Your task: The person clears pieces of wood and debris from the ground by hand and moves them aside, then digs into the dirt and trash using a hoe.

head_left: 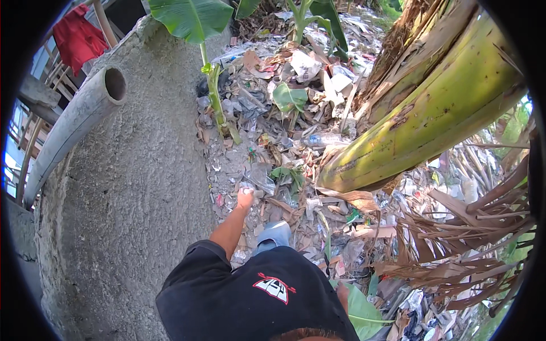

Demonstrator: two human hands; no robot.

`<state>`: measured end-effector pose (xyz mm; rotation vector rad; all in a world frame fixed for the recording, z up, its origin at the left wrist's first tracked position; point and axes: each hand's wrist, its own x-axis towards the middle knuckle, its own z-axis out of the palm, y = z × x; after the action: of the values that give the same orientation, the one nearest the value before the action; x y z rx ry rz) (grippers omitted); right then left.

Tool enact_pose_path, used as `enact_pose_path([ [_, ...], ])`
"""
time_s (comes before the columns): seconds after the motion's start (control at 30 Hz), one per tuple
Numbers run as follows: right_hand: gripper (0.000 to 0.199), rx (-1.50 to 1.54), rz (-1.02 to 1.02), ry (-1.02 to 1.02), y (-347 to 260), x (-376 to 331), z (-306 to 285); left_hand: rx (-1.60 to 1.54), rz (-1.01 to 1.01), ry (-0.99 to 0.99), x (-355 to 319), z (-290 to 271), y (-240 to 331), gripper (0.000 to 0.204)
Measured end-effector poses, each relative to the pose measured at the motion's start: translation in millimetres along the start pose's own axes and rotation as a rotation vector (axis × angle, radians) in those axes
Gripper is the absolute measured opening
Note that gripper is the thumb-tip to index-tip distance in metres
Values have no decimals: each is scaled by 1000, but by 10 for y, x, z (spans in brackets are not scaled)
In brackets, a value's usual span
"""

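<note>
My left hand (pixel 245 198) reaches down to the litter-strewn ground in front of me, its fingers closed. Something small and whitish shows at the fingertips, too small to make out. Just beyond it lies a clear plastic bag (pixel 261 177). My right arm (pixel 343 295) shows only as a strip of skin beside my black shirt (pixel 250 301); the right hand itself is hidden. One leg in light blue denim (pixel 274 234) stands close to my left hand.
A rough concrete wall (pixel 136 187) rises along my left, with a grey pipe (pixel 85 125) jutting past it. At right leans a thick green banana trunk (pixel 415 119) above dry brown leaves (pixel 460 238). A plastic bottle (pixel 321 139) and a young banana plant (pixel 213 96) are farther ahead.
</note>
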<state>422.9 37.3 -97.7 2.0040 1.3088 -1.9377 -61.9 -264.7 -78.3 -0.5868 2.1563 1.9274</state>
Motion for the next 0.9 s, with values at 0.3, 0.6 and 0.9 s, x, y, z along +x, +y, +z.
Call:
enact_pose_path([
  [0.3,29,-302,-297,-65,-755,-2,342,47,20,32,-63,28,-30,33],
  [0.6,55,-360,-1608,484,-2831,-1416,1232,160,76,110,12,-10,-271,40],
  [0.9,86,-220,-1849,1081,-4416,-2236,1750,168,0,-5,-16,-105,-132,38],
])
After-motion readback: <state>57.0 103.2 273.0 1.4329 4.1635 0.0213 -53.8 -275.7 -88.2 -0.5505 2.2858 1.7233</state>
